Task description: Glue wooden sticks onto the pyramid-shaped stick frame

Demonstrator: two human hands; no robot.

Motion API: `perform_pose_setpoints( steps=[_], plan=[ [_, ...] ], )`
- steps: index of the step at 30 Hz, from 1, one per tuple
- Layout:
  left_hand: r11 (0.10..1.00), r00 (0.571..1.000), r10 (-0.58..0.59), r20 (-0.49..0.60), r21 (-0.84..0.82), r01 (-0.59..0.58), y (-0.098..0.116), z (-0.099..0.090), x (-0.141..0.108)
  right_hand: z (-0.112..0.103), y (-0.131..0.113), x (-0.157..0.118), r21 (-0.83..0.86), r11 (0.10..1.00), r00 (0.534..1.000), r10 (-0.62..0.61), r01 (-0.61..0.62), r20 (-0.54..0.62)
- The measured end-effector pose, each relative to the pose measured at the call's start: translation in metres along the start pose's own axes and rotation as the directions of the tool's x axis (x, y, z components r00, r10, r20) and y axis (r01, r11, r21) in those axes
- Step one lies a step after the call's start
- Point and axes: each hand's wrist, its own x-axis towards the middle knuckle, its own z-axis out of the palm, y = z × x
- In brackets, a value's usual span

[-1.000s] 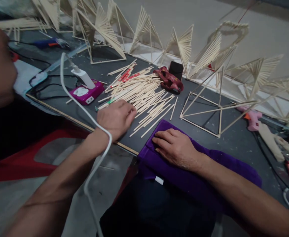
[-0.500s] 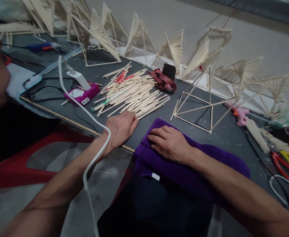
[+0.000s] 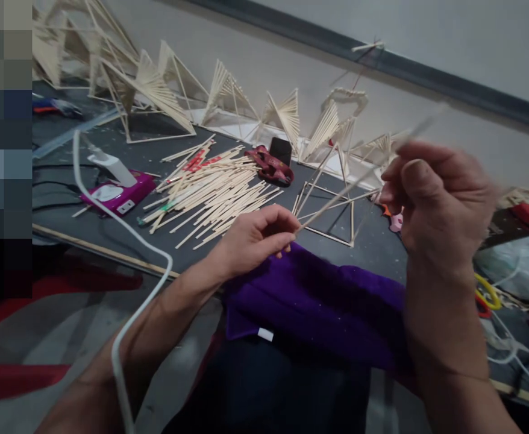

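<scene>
A thin wooden stick (image 3: 332, 204) slants up to the right between my two hands. My left hand (image 3: 262, 236) pinches its lower end, just above the purple cloth (image 3: 309, 295). Raised at the right, my right hand (image 3: 445, 202) has its fingers closed on the upper part of the stick, whose far end is blurred. Loose sticks (image 3: 219, 193) lie in a pile behind my left hand. Beyond my hands an open stick frame (image 3: 352, 223) stands on the dark table (image 3: 124, 226).
Several fan-like stick models (image 3: 287, 114) line the wall. A magenta power socket (image 3: 126, 196) with a white plug sits left; a white cable (image 3: 144, 301) crosses my left forearm. A phone (image 3: 281, 150) and red strap lie behind the pile. Yellow-handled scissors (image 3: 488, 292) are right.
My left hand has moved right from the pile's edge and now pinches a stick. My right hand has risen off the purple cloth and grips the stick too. The view has shifted.
</scene>
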Motion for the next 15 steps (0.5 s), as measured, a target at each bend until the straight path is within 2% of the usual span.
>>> perform_pose_setpoints(
  steps=[4, 7, 11, 15],
  plan=[
    [0.998, 0.998, 0.07, 0.005, -0.008, -0.07, 0.004, 0.011, 0.024, -0.011, 0.002, 0.015, 0.015, 0.999, 0.997, -0.035, 0.036, -0.067],
    [0.99, 0.992, 0.116, -0.048, -0.08, -0.12, 0.002, 0.016, 0.044, -0.014, 0.001, 0.032, 0.082, 0.992, 0.994, -0.096, 0.099, -0.043],
    [0.977, 0.982, 0.181, -0.048, -0.105, -0.185, -0.002, 0.022, 0.071, -0.013, 0.002, 0.054, -0.032, 0.972, 0.971, -0.233, 0.232, -0.053],
    [0.983, 0.984, 0.179, -0.015, -0.05, -0.179, -0.009, 0.023, 0.088, -0.017, 0.012, 0.061, -0.054, 0.975, 0.972, -0.219, 0.215, -0.081]
  ],
)
